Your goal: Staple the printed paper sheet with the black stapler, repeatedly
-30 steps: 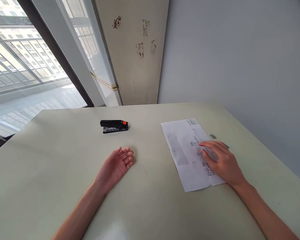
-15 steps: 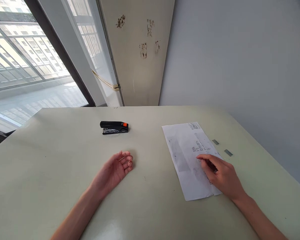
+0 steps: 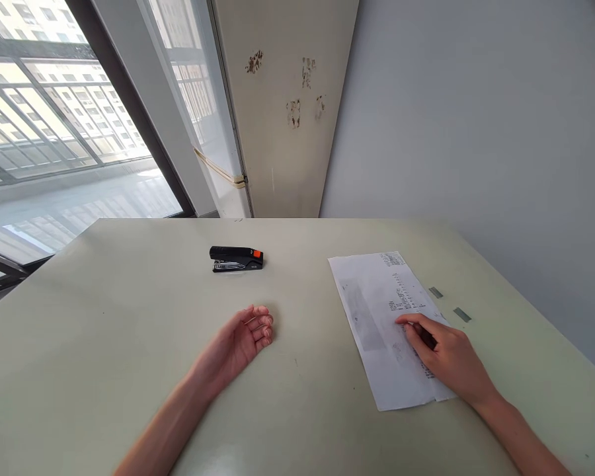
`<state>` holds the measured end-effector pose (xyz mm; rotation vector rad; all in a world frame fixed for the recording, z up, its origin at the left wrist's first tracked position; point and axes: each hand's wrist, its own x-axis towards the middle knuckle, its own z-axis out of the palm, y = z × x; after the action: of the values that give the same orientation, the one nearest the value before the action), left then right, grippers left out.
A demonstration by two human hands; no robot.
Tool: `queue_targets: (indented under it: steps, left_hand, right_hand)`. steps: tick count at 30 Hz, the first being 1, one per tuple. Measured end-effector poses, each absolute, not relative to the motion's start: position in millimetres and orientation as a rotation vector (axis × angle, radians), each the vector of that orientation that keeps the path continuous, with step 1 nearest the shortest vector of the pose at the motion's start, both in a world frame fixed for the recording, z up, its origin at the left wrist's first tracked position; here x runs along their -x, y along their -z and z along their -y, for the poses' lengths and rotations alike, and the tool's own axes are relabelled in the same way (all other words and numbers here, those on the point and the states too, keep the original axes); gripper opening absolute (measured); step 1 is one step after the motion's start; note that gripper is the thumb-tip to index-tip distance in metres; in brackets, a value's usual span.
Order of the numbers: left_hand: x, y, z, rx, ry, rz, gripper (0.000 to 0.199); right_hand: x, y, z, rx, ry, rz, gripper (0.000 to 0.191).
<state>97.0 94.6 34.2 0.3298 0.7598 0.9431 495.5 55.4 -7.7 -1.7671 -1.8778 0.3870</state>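
Observation:
My left hand (image 3: 238, 345) rests on its side on the table (image 3: 297, 423), palm facing inward. Its fingers curl loosely and nothing is in it. Beyond its fingertips lies a black stapler (image 3: 236, 258) with an orange patch at its right end. On the right, white printed paper (image 3: 371, 344) lies flat, creased and slightly uneven along its near edge. My right hand (image 3: 443, 352) rests over the paper's right side, covering some of the print. Index finger and thumb are bent with a gap between them, empty; the other fingers are mostly hidden beneath the hand.
Two small grey strips (image 3: 462, 315) are on the table to the right of the paper. A grey wall (image 3: 476, 119) borders the table on the right. Behind the far edge stands a beige panel (image 3: 287, 158) with brown stains, and a glass window (image 3: 64, 119) is at the left.
The whole view has shifted slightly, so everything appears a little lower and further right. Both hands, the stapler and the paper keep their places on the table.

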Motion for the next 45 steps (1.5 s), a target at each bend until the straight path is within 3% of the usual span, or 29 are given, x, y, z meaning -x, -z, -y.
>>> queue_targets:
  steps: [36, 45]
  left_hand:
    - [-94.5, -34.3, -95.9, -0.336, -0.909, -0.762, 0.012]
    - [-93.7, -33.5, -95.3, -0.351, -0.907, -0.771, 0.014]
  right_hand:
    - [-495.2, -0.5, -56.3, 1.723, -0.421, 1.705, 0.028]
    - [-505.6, 18.0, -75.1, 1.879, -0.041, 1.829, 0.053]
